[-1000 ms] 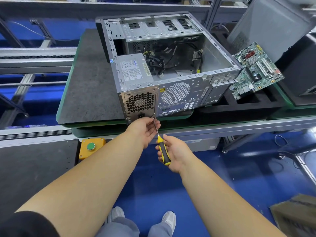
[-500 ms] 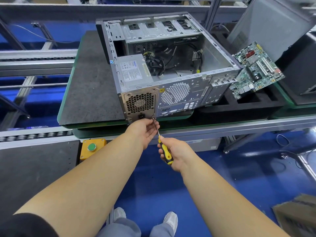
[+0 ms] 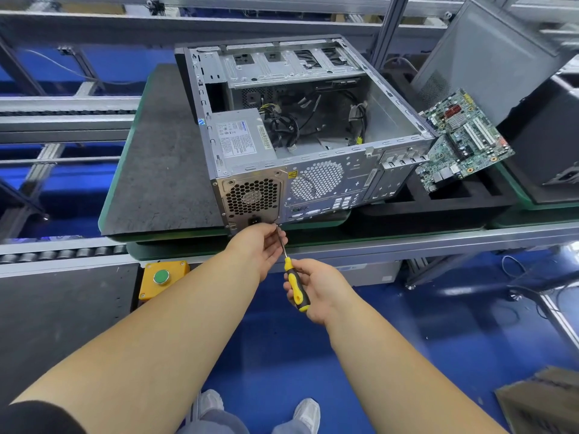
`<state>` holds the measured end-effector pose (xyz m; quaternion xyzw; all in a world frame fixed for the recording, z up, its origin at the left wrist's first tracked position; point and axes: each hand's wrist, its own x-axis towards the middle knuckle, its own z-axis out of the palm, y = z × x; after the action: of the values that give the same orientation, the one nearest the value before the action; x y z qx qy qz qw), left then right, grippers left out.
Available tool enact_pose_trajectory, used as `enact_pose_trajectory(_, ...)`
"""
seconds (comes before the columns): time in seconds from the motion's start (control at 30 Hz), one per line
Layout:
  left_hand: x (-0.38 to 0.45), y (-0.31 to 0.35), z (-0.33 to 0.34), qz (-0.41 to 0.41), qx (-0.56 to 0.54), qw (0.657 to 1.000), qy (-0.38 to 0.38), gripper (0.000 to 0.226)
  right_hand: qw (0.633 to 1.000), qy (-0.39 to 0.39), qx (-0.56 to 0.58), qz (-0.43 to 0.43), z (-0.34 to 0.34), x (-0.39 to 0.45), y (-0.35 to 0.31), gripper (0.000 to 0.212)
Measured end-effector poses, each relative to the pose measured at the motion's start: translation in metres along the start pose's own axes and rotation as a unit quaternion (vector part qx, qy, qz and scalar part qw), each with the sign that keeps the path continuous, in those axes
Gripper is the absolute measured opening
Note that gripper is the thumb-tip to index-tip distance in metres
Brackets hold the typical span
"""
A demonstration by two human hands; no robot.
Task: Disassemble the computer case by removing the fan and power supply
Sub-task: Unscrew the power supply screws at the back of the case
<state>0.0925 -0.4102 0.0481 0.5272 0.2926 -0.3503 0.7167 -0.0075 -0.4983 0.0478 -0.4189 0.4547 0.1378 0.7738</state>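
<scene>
Case [image 3: 316, 151] lies open-side up on the dark mat [image 3: 163, 170] of the table [image 3: 438, 236], rear panel facing the person. Power supply [image 3: 247, 170] sits in the near left corner, its honeycomb grille at the rear. Right hand [image 3: 316, 289] grips the yellow-and-black screwdriver [image 3: 296, 288], tip at the panel's lower edge just right of the grille. Left hand [image 3: 261, 247] pinches the shaft near the tip. Motherboard [image 3: 463, 139] rests tilted beside the case, on the right.
</scene>
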Motion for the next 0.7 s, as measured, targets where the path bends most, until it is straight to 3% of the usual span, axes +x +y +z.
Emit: enact_pose_trajectory(0.7, 0.002, -0.004, 0.001, 0.011, -0.001, 1.000, 0.000, 0.013, 0.998, 0.006, -0.052, -0.029, -0.007, 0.011, 0.003, 0.021)
